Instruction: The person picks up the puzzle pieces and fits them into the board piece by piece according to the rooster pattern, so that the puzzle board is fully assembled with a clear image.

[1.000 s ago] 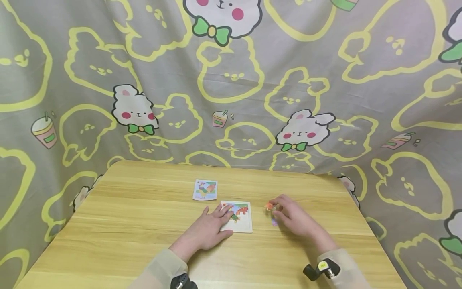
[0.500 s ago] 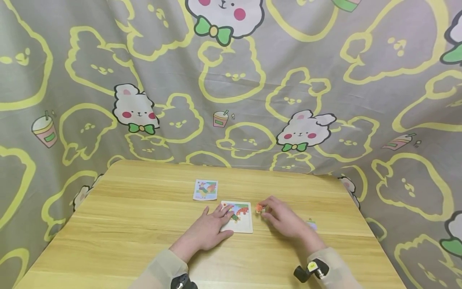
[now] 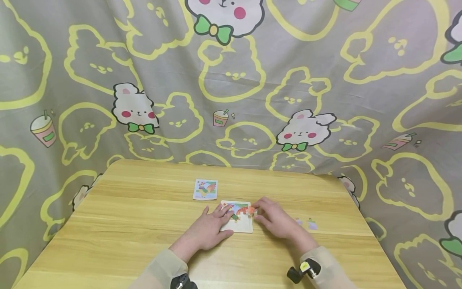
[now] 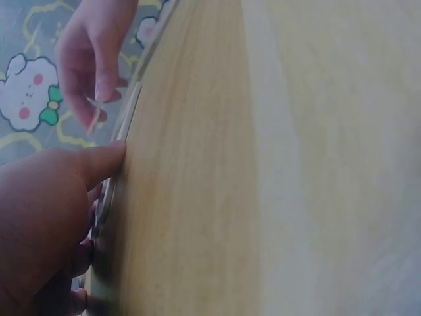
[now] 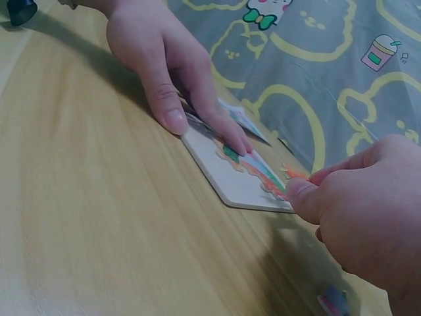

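Observation:
A white puzzle board (image 3: 242, 227), partly filled with joined colourful pieces, lies on the wooden table. My left hand (image 3: 207, 229) rests on its left side with fingers spread and straight, covering part of the picture. Between thumb and fingers, my right hand (image 3: 276, 218) pinches an orange puzzle piece (image 3: 252, 210) at the board's upper right edge. In the right wrist view the same orange piece (image 5: 294, 173) appears raised just over the board's far corner. The left wrist view shows my right hand (image 4: 95, 59) holding the piece (image 4: 95, 117) above the board's edge.
Loose purple and green puzzle pieces (image 3: 312, 224) lie on the table (image 3: 144, 208) right of my right hand. A picture card (image 3: 205, 190) with a printed hen lies behind the board. A patterned curtain (image 3: 173, 72) hangs behind the table.
My right hand has moved left with the orange puzzle piece, from the open table to the board's right edge. The loose pieces it covered now show. My left hand has stayed in place.

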The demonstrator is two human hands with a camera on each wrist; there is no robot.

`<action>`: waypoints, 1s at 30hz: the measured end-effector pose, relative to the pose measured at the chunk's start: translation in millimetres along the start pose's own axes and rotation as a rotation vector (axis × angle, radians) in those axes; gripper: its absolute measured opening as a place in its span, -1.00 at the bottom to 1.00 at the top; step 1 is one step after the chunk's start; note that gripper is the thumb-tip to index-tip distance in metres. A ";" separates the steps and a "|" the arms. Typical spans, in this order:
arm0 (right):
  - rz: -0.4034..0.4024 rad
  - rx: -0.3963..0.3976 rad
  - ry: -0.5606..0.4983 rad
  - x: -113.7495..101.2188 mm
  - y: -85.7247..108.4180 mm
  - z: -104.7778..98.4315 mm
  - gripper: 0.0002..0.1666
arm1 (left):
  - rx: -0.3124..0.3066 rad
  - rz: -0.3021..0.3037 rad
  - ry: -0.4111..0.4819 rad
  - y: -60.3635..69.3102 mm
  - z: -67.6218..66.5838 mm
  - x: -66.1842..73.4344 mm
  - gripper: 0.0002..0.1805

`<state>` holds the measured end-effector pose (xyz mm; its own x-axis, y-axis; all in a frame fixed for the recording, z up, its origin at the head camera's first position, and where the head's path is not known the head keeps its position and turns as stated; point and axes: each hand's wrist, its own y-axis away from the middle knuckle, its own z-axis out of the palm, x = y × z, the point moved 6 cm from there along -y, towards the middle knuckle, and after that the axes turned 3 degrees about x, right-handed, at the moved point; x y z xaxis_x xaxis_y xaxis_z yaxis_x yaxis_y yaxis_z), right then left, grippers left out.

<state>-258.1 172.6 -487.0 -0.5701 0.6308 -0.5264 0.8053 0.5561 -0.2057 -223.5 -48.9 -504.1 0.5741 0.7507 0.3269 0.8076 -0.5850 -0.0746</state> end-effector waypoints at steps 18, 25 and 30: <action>-0.014 -0.046 0.047 -9.2 -8.6 15.0 -0.56 | 0.002 0.005 -0.016 -1.5 0.8 -0.1 -0.27; -0.031 -0.040 0.077 -9.2 -9.7 21.1 -0.55 | 0.002 0.009 -0.032 -1.9 1.2 0.2 -0.27; -0.035 -0.044 0.080 -10.6 -11.1 24.1 -0.55 | -0.008 0.008 -0.072 -1.0 0.9 0.9 -0.27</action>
<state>-257.1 146.8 -499.1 -0.6101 0.6510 -0.4516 0.7778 0.6007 -0.1849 -223.7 -47.3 -504.6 0.5886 0.7662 0.2578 0.8023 -0.5929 -0.0694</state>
